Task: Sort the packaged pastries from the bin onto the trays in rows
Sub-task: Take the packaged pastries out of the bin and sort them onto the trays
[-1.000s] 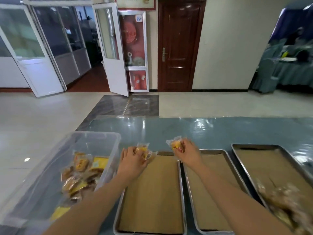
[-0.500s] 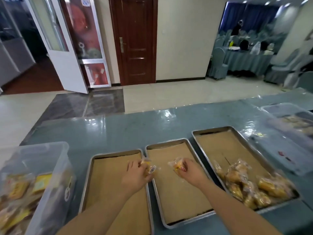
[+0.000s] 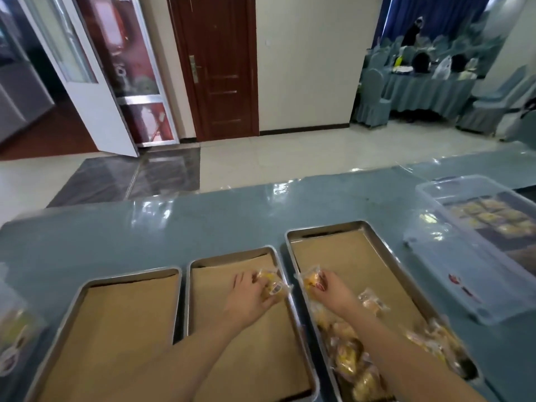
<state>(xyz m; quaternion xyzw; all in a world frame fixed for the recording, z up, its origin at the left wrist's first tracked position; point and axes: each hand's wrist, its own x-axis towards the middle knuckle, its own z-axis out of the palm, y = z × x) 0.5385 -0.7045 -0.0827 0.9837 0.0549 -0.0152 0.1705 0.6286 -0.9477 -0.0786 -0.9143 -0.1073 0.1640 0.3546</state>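
Note:
Three metal trays lined with brown paper lie side by side on the blue-grey table. My left hand [image 3: 251, 294] holds a packaged pastry [image 3: 272, 282] above the right edge of the middle tray [image 3: 232, 261]. Over the left part of the right tray [image 3: 342, 230], my right hand [image 3: 333, 290] pinches a second packaged pastry [image 3: 309, 281]. Several wrapped pastries [image 3: 352, 359] lie in that tray's near half. The left tray [image 3: 127, 278] has only paper in it. The clear bin [image 3: 16, 340] with pastries shows only as a corner at the far left edge.
A clear plastic lid [image 3: 461, 274] lies on the table to the right of the trays, beside a second container of pastries [image 3: 493, 219]. The far table edge runs behind the trays. Beyond it are tiled floor, a brown door and covered chairs.
Both hands have carried their pastries rightwards, from the left and middle trays to the middle and right trays. The view has swung right, so the bin has slid almost out of sight.

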